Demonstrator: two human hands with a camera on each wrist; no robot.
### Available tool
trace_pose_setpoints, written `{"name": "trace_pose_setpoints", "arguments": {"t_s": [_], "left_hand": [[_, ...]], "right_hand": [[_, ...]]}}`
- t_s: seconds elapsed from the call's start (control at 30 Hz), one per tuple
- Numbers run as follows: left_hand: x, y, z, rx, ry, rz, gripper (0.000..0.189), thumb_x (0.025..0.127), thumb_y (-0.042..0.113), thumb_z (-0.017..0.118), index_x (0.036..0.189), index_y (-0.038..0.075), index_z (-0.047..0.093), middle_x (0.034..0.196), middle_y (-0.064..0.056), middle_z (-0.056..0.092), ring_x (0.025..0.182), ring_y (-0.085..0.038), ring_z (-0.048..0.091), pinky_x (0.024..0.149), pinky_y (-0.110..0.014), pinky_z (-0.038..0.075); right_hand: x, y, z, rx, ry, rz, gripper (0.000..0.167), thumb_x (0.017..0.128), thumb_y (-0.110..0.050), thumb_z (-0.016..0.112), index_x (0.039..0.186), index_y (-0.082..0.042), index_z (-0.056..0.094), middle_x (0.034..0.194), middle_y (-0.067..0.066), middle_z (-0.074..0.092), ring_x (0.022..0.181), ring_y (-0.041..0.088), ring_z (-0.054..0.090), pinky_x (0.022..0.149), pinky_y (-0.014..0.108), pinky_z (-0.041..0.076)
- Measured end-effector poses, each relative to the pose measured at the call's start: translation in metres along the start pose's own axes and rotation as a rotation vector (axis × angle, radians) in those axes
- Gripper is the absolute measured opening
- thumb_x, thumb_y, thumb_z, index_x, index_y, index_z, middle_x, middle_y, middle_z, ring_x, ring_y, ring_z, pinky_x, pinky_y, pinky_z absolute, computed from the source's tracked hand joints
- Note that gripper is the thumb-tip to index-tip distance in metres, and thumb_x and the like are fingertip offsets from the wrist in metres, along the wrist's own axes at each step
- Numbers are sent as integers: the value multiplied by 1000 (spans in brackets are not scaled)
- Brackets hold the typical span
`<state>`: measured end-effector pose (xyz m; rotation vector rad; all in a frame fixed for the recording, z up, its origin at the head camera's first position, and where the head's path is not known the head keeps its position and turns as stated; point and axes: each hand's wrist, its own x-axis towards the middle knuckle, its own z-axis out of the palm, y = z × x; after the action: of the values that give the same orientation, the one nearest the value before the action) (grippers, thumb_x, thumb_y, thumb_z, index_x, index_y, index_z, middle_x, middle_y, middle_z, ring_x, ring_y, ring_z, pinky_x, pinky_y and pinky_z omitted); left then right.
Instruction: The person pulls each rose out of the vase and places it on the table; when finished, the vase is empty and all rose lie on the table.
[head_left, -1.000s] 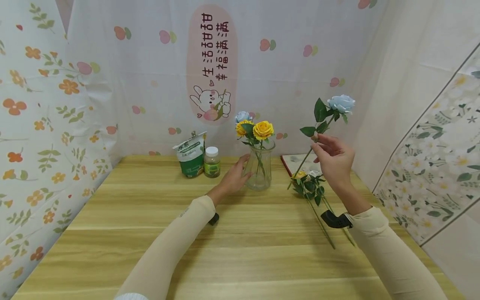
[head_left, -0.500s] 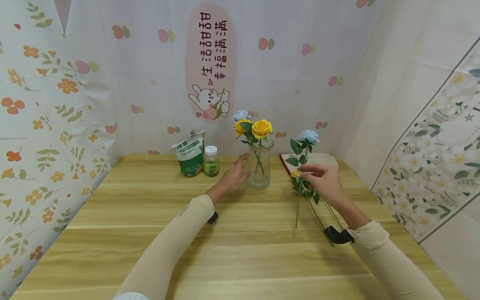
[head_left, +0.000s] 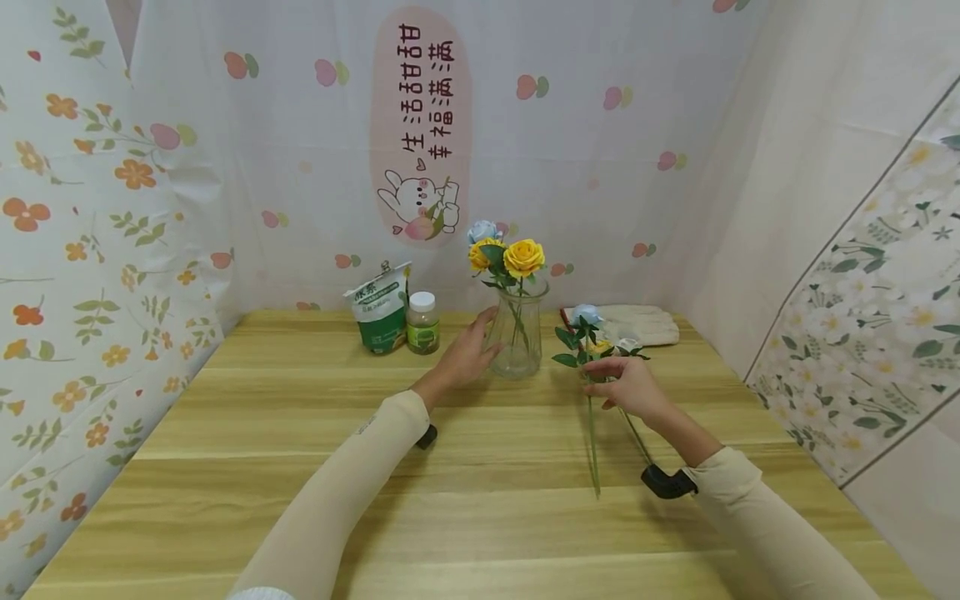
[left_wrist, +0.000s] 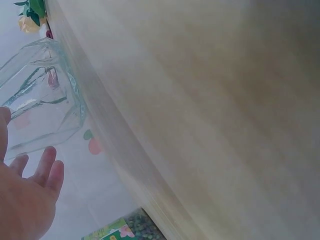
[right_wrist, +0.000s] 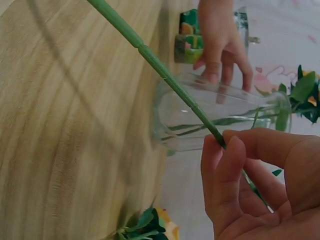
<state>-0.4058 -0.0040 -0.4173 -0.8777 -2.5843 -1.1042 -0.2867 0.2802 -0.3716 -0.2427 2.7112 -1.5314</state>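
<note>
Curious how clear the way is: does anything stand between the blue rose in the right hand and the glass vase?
Nothing visible stands between the blue rose and the glass vase. The left hand is at the vase's opposite side, and other roses stand in its mouth.

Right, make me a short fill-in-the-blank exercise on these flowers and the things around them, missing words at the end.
1. The rose in the right grip is light ____.
2. In the head view, one blue bloom and exactly ____ yellow blooms show above the vase.
3. The lid of the jar is coloured ____.
4. As the person sees it, the pouch stands to the ____ of the jar.

Missing words: blue; two; white; left.
</note>
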Motion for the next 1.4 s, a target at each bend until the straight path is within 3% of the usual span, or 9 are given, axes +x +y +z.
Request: {"name": "trace_pose_setpoints", "arguments": {"t_s": [0.3, 0.73, 1.03, 1.2, 1.4], "left_hand": [[-1, 2, 0, 11, -4, -9, 70, 101, 23, 60, 157, 13, 20, 158, -7, 35, 122, -32, 57, 98, -47, 49], [0, 2, -1, 14, -9, -1, 71, 101, 20, 61, 157, 12, 19, 157, -9, 36, 121, -32, 58, 98, -47, 49], [-2, 3, -2, 13, -17, -10, 71, 101, 25, 59, 158, 14, 17, 157, -10, 36, 121, -34, 57, 97, -48, 49], [-3, 4, -2, 23, -20, -8, 71, 101, 26, 59, 158, 13, 17, 157, -9, 36, 121, -32, 58, 96, -47, 50], [-4, 4, -3, 21, -29, -9, 72, 102, 26, 58, 158, 14, 16, 157, -10, 36, 122, -32, 57, 97, -47, 49]], "right_hand": [[7, 11, 10, -41, -100, 69, 45, 85, 4, 70, 128, 10, 60, 132, 30, 56, 83, 22, 67, 69, 47, 58], [9, 16, 13, -83, -157, 93, 43, 86, -1, 73, 126, 10, 61, 132, 30, 57, 79, 18, 65, 61, 40, 56], [12, 25, 13, -98, -188, 118, 39, 88, 0, 70, 125, 10, 62, 131, 31, 56, 86, 20, 69, 60, 39, 57], [14, 31, 13, -69, -225, 100, 37, 89, 3, 66, 125, 12, 61, 129, 31, 58, 79, 21, 69, 58, 36, 57], [16, 37, 14, -64, -210, 106, 36, 88, 4, 67, 123, 11, 63, 121, 27, 63, 76, 18, 67, 55, 33, 56]]}}
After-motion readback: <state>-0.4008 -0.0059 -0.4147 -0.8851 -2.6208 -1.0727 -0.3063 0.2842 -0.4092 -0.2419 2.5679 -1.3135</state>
